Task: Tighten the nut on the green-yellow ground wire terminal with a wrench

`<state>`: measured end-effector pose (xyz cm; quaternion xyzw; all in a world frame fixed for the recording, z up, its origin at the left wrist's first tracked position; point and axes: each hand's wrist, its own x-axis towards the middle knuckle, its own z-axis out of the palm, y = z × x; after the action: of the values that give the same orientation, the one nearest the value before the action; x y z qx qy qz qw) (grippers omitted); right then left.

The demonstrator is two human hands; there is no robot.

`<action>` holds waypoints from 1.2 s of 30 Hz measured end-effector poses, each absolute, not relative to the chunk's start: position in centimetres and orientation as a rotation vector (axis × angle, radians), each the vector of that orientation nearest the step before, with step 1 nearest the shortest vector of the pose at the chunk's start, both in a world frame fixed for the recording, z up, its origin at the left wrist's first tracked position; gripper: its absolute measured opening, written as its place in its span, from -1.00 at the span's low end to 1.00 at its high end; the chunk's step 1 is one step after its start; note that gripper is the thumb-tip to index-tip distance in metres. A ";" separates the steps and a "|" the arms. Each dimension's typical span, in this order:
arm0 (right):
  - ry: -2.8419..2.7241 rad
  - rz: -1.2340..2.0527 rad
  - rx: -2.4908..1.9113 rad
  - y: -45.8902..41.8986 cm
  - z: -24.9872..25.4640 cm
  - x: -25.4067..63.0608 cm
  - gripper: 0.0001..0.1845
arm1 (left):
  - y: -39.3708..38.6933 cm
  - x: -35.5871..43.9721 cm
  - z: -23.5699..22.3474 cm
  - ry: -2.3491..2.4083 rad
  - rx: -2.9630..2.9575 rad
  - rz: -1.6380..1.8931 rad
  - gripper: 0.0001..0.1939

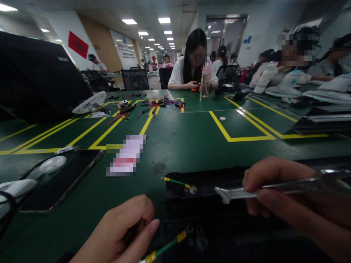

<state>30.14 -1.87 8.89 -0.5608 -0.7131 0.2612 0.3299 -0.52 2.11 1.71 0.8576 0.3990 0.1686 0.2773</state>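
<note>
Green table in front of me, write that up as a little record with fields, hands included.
surface: green table, yellow tape lines
right hand: right hand holding a wrench
left hand: left hand curled, near the lower green wire; contact unclear
near right: black part, upper green wire beside a round metal fastener
near left: dark phone
far side: loose wires, pink-topped bottle, seated person

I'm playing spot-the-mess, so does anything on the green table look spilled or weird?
Two things. A dark smudge marks the green table near the black part's left end, maybe a stain. Farther back, colored wires lie in a messy tangle, partly over yellow lines.
</note>
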 end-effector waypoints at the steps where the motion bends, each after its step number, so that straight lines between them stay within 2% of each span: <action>1: -1.901 0.697 -1.474 -1.3 9.2 30.1 -0.86 | 2.3 -0.3 2.1 0.996 2.340 0.492 -0.82; 2: -1.942 0.704 -1.469 -0.7 9.5 30.1 -0.89 | 2.5 0.0 2.5 0.934 2.377 0.529 -0.86; 5: -2.050 0.693 -1.383 1.3 10.0 29.7 -0.98 | 3.0 1.1 3.6 0.872 2.446 0.566 -0.76; 15: -2.241 0.713 -1.216 4.9 8.5 28.3 -0.93 | 5.6 2.7 4.0 0.929 2.265 0.615 -0.88; 18: -2.243 0.725 -1.257 4.7 8.0 28.2 -0.96 | 6.2 2.6 3.7 0.915 2.279 0.604 -0.82; 26: -2.260 0.706 -1.352 5.2 7.3 27.5 -0.87 | 7.0 2.1 2.5 0.972 2.349 0.764 -0.72; 32: -2.238 0.730 -1.415 5.1 6.5 27.7 -0.85 | 7.3 1.2 1.9 0.993 2.533 0.587 -0.65; 36: -2.243 0.692 -1.357 5.3 6.0 27.9 -0.84 | 7.0 0.8 0.8 1.045 2.572 0.545 -0.71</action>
<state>27.91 5.26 5.99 -0.4890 -0.8081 0.2495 0.2135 0.77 7.04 0.79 0.8981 0.3649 0.1903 0.1553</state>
